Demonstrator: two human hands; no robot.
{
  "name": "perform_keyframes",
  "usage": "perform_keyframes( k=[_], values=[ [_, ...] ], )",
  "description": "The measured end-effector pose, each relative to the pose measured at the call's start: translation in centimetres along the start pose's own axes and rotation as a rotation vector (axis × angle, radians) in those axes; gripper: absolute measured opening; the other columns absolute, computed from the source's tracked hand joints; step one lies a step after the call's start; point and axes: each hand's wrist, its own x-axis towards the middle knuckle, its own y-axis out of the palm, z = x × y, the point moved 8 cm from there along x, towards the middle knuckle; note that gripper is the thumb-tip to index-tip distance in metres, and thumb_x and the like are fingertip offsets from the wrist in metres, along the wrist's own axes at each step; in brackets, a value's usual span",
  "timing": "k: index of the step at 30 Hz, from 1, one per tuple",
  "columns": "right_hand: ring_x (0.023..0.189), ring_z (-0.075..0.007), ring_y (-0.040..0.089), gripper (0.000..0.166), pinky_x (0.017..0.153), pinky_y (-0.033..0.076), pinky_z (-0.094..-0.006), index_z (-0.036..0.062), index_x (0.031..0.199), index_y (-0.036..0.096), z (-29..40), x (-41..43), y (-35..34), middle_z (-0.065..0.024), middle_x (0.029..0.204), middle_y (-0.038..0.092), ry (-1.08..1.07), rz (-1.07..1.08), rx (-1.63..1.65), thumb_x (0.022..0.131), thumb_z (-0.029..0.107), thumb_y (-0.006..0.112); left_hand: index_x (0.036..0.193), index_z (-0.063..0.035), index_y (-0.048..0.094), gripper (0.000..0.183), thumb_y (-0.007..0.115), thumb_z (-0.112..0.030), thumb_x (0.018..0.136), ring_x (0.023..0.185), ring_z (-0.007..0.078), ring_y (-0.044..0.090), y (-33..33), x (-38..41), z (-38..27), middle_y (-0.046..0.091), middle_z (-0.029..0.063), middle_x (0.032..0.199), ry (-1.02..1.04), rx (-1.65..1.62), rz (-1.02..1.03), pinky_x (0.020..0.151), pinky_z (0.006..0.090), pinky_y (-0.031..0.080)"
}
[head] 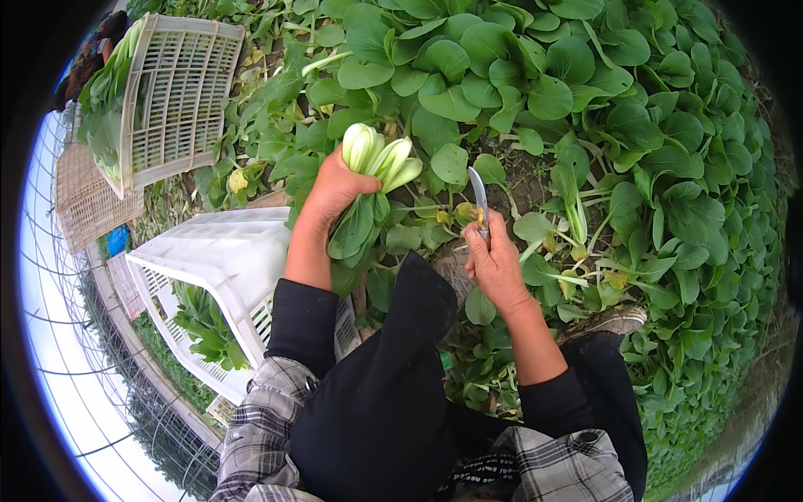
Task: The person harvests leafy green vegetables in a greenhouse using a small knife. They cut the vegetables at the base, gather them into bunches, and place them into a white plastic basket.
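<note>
My left hand [339, 185] grips a bunch of bok choy [376, 157], its pale cut bases up and its green leaves hanging below the wrist side. Several heads seem to be bundled there; the exact number is partly hidden by my fingers. In my right hand [499, 260] is a small knife with a curved blade [478, 188], the tip pointing away from me. Its handle is mostly covered by my fingers. Just right of the knife, a bok choy plant [576, 201] leans among leaves over bare soil.
A white plastic crate [244, 241] with bok choy in it stands at my left. Beyond it is a cream slatted crate [182, 94] packed with greens, near a partly seen person [88, 63]. Dense bok choy rows [684, 207] fill the right. My shoe [605, 323] rests among leaves.
</note>
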Motion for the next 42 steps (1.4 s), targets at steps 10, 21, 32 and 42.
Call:
perform_keyframes(
  k=[10, 21, 32, 42],
  values=[
    [0.088, -0.0447, 0.058, 0.034, 0.076, 0.046, -0.0502, 0.002, 0.117, 0.042, -1.1, 6.1, 5.3, -0.0269, 0.096, 0.061, -0.108, 0.184, -0.545, 0.094, 0.027, 0.045, 0.115, 0.0015, 0.053, 0.06, 0.069, 0.002, 0.057, 0.092, 0.0172, 0.059, -1.8, -1.2, 3.3, 0.063, 0.0062, 0.101, -0.076, 0.197, -0.065, 0.088, 0.0276, 0.045],
    [0.086, -0.0453, 0.058, 0.029, 0.077, 0.045, -0.0503, -0.0028, 0.105, 0.049, -1.9, 13.1, 7.8, -0.0287, 0.088, 0.062, -0.011, 0.163, -0.633, 0.092, 0.022, 0.045, 0.114, 0.001, 0.055, 0.058, 0.069, 0.006, 0.058, 0.094, 0.0163, 0.059, -2.4, -1.8, 5.1, 0.062, 0.0046, 0.104, -0.162, -0.017, -0.029, 0.089, 0.029, 0.045],
    [0.102, -0.039, 0.059, 0.036, 0.087, 0.046, -0.0458, 0.0006, 0.114, 0.052, -2.8, 15.9, 9.0, -0.0258, 0.106, 0.061, 0.15, 0.289, -0.827, 0.083, 0.017, 0.049, 0.117, -0.001, 0.055, 0.061, 0.069, 0.008, 0.058, 0.098, 0.0168, 0.058, -2.4, -2.2, 6.2, 0.061, 0.0036, 0.107, -0.195, -0.126, 0.023, 0.092, 0.0292, 0.043],
    [0.075, -0.0362, 0.064, 0.032, 0.066, 0.05, -0.0438, -0.0025, 0.11, 0.053, -4.3, 15.0, 8.7, -0.0247, 0.092, 0.064, 0.288, 0.416, -0.59, 0.085, 0.018, 0.047, 0.116, -0.0008, 0.056, 0.061, 0.069, 0.007, 0.058, 0.095, 0.0167, 0.06, -2.2, -2.8, 6.2, 0.062, 0.0045, 0.106, -0.215, -0.155, 0.083, 0.088, 0.0305, 0.046]
  ],
)
